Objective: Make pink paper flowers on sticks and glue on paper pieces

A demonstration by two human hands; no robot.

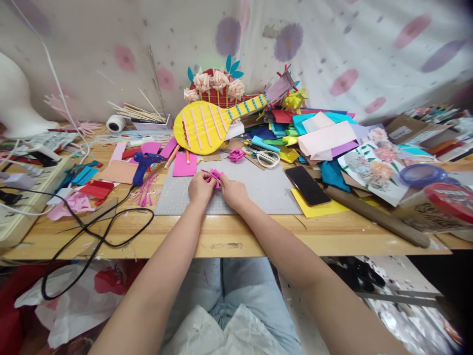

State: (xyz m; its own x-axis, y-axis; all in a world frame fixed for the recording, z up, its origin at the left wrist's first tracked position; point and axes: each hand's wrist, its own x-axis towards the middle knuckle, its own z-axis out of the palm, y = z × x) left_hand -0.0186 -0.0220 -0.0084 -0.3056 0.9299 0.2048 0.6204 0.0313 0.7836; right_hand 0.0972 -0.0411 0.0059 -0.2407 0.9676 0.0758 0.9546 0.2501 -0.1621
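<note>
Above grey mat (268,192): left hand (201,188) and right hand (233,191), nearly closed, pinch pink flower (216,176); apparently shaping it; next move needs light grip.

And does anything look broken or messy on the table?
Yes: the table has a rough, dark patch near its front edge, perhaps chipped. Pink shreds lie scattered beside the blue glue gun.

There's bare grey mat (262,195) right of the hands (234,192), as far as the phone (307,185); scissors (269,158) and a yellow lute shape (199,123) block the back, the glue gun (141,170) the left.
</note>
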